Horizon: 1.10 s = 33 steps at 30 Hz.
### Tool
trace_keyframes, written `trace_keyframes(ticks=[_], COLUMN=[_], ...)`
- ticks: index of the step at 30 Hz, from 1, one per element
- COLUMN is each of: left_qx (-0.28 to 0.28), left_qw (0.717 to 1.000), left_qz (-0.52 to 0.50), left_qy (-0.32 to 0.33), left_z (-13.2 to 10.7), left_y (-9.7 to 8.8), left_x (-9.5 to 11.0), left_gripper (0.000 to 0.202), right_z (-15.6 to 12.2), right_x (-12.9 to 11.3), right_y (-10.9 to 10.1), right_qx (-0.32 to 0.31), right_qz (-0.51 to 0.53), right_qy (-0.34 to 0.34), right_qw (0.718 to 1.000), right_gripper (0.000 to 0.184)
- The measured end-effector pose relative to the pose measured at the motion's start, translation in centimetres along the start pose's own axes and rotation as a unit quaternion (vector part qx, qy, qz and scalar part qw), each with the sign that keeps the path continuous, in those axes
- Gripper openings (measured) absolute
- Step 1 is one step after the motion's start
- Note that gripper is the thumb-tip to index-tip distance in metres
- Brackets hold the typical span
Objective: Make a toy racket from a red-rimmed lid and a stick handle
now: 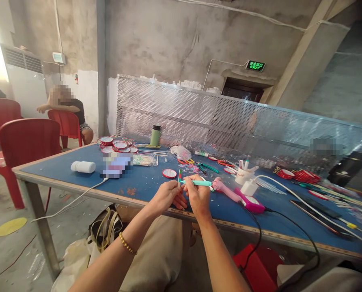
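Observation:
Both hands are raised over the near edge of the blue table point(62, 170). My left hand point(169, 195) is closed in a pinch on a thin red-and-green stick point(180, 175) held upright. My right hand point(198, 196) is closed round a teal pen-like tool point(199, 183) that points left, its tip at the stick. A gold bead bracelet is on my left wrist. Just right of my hands lies a pink glue gun point(235, 196) with a black cord.
On the table: red-rimmed round discs point(117, 145), one lone disc point(169, 173), a white bottle point(82, 166), a green flask point(155, 135), a white cup of sticks point(243, 174), cables. A perforated metal screen point(229, 121) runs behind. Red chairs point(25, 142) and a seated person point(67, 109) at left.

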<state>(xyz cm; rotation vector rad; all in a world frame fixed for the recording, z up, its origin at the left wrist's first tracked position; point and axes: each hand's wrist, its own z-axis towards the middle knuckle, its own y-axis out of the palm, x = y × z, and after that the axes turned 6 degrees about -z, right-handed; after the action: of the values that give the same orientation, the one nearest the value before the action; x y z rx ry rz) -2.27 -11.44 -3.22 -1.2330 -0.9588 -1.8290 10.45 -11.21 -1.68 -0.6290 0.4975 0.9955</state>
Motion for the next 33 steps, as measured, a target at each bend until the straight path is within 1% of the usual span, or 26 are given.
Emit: trace_keyframes(ticks=[8,13,17,22,33], left_qx=[-0.004,-0.006,-0.001,0.006,0.006], left_qw=[1.0,1.0,1.0,1.0,1.0], left_qz=[0.004,0.002,0.0,0.0,0.003], left_qy=[0.007,0.007,0.006,-0.002,-0.004], left_z=[-0.02,0.01,-0.03,0.01,0.06], left_y=[-0.01,-0.04,0.04,0.09,0.24], left_x=[-0.22,-0.14,0.0,0.21,0.27], left_gripper=[0.033,0.035,0.034,0.034,0.02], right_z=[0.02,0.01,0.04,0.09,0.16], right_x=[0.09,0.26,0.25,-0.02,-0.04], right_y=[0.0,0.05,0.03,-0.01,-0.08], right_qx=[-0.011,-0.011,-0.018,-0.01,-0.021], right_qz=[-0.013,-0.009,-0.013,-0.01,-0.009], right_qy=[-0.013,-0.012,-0.022,-0.019,-0.023], right_qw=[1.0,1.0,1.0,1.0,0.999], right_gripper=[0.021,0.021,0.022,0.022,0.024])
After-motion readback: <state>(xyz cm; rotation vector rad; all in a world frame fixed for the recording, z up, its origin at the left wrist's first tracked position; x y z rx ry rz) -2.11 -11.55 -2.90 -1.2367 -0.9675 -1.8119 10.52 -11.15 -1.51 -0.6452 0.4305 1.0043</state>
